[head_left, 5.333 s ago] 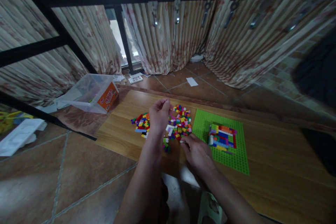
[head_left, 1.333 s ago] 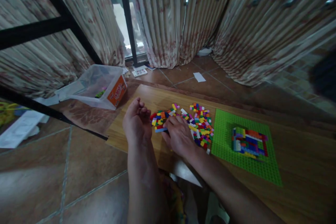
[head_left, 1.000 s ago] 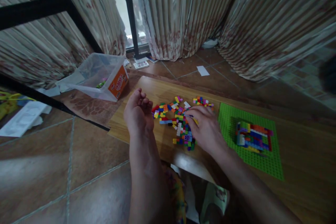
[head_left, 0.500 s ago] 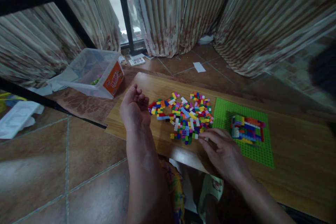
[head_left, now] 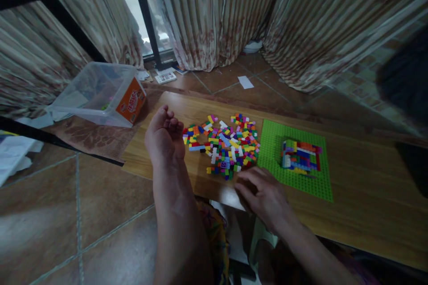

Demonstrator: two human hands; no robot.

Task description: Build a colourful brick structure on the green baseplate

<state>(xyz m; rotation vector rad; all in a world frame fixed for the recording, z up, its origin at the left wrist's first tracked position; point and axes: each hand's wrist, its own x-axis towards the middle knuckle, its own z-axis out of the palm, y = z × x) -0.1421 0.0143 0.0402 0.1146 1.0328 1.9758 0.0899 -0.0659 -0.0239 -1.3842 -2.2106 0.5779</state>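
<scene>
My left hand is raised over the left part of the wooden table, palm turned up. Its fingers curl loosely, and nothing shows in them. To its right lies a loose pile of small coloured toy bricks. My right hand is low at the near edge of the pile, thumb and forefinger brought together. Anything between those fingertips is too small to make out. Just beyond that hand, a green baseplate carries a block built of multicoloured bricks.
A clear plastic box with an orange label stands beyond the table's left end. Curtains hang behind the wooden table. Paper lies on the tiled floor. A dark shape is at the far right.
The view has shifted, so the table and bricks sit further left. My right hand has drawn back slightly from the pile toward the table's near edge. My left hand keeps its pose.
</scene>
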